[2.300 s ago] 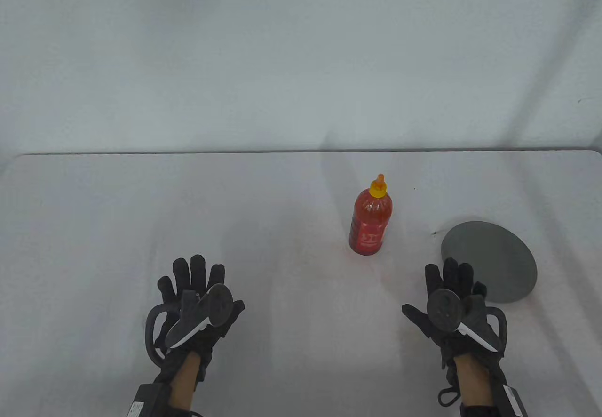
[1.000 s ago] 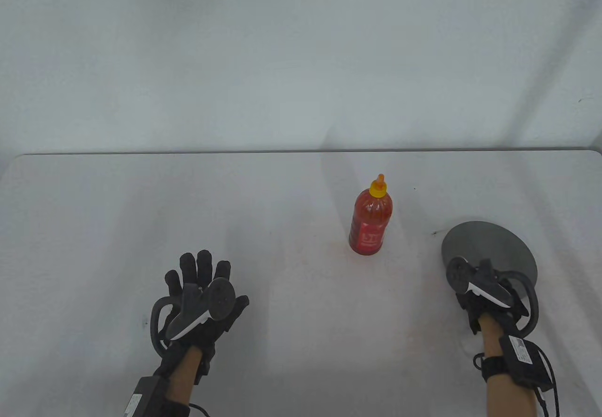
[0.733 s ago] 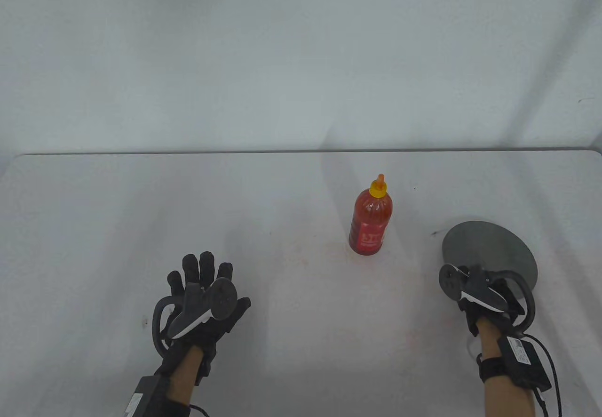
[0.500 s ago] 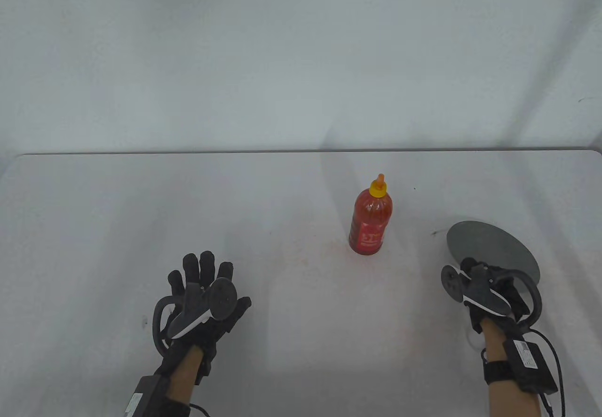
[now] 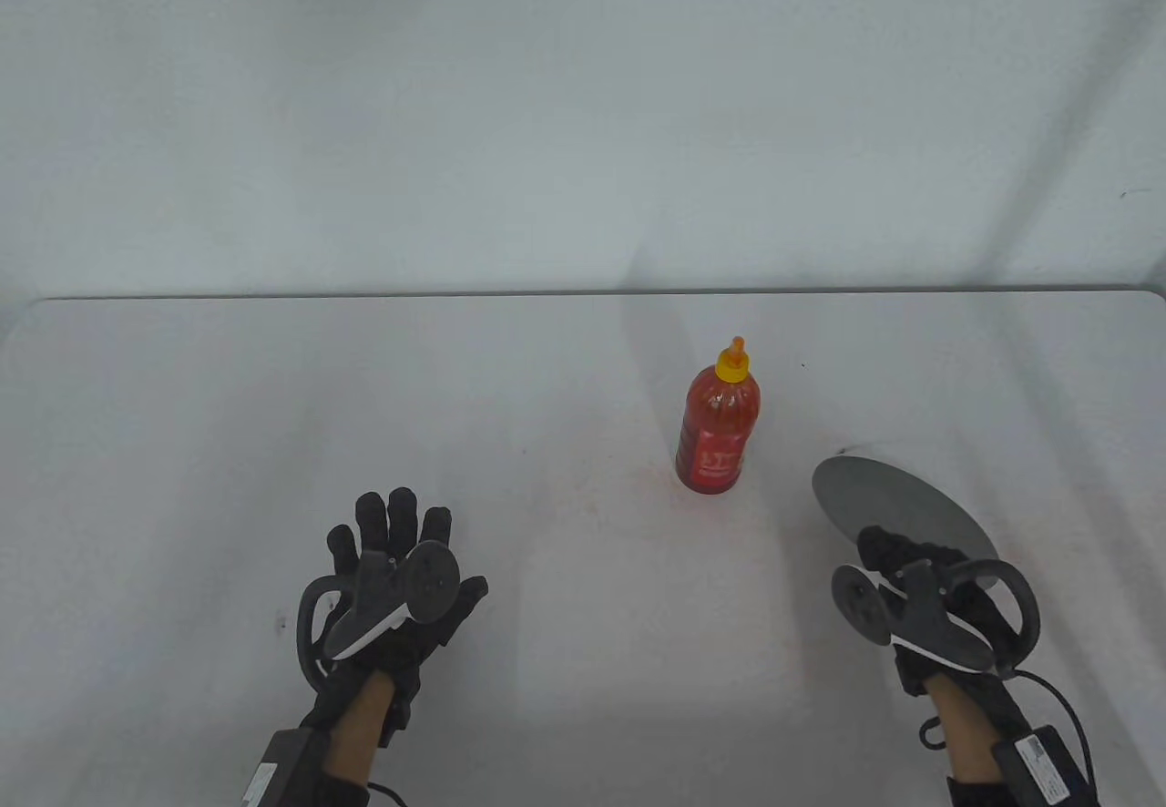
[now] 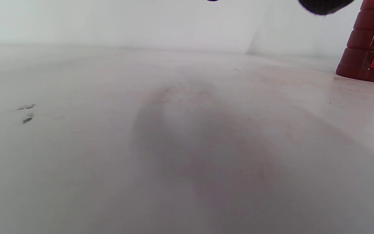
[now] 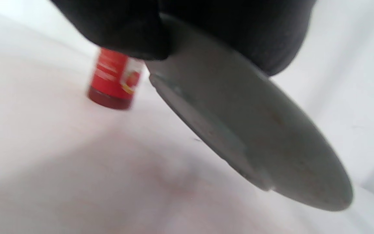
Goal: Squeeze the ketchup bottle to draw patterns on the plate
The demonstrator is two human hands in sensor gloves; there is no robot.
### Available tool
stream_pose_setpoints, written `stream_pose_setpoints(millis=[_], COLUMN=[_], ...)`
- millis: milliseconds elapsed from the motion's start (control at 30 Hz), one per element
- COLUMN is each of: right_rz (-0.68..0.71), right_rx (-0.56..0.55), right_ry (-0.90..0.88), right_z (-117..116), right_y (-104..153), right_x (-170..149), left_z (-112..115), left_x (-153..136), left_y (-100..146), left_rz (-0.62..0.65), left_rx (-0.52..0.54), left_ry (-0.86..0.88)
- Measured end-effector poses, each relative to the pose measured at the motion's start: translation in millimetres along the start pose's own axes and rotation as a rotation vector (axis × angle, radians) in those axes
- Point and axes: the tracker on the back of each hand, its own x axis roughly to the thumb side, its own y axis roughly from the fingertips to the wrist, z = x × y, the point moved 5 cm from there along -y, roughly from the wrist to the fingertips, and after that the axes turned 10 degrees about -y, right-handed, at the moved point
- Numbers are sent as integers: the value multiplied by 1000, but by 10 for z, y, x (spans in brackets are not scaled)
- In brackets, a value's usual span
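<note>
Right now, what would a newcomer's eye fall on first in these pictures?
First, the red ketchup bottle with its yellow cap, standing upright near the middle of the white table. Next, the grey plate to its right, gripped at its near edge by the right hand and tilted.

Plate [image 5: 888,502]: gripped by right hand [image 5: 920,588], lifted off table, tilted, shifted left toward bottle [image 5: 718,420].

Ketchup bottle [image 5: 718,429] upright on the table [image 5: 182,443], plate [image 5: 888,506] to its right and nearer, tilted off the table in the right hand [image 5: 920,588], left hand [image 5: 392,579] to the bottle's left and nearer.
</note>
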Motion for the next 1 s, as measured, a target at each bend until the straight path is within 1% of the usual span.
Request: stream_pose_setpoints(millis=[67,133,267,367,467,633,700,800,900,1000], right_rz=[52,138,252,335,373,405,432,444,488,533], right_rx=[0,-1,7,-12,-27,-28,5,4,77,86], right_ry=[-39,-98,-201,-246,-238,-191,-177,-125,-170,-123], right_z=[85,182,294,373,388,279,184,105,-53,-203], right_y=[60,116,137,61,-66,-326,-399,-426,-417,-363], right_x=[190,441,814,1142,1384,1729,1867,1983,2099,2227], left_z=[3,3,4,9,11,1,-7,-5,1,5], left_x=[2,-1,-10,-17,-27,-35,-33,-30,-31,-35], left_y=[3,7,16,19,17,15,10,4,7,10], left_rz=[0,-2,-7,-11,-15,-16,-14,-12,-13,-17], left_rx=[-2,-2,3,1,-2,0,5,5,2,-2], left_ry=[-4,-2,-1,-6,-2,6,4,4,0,-1])
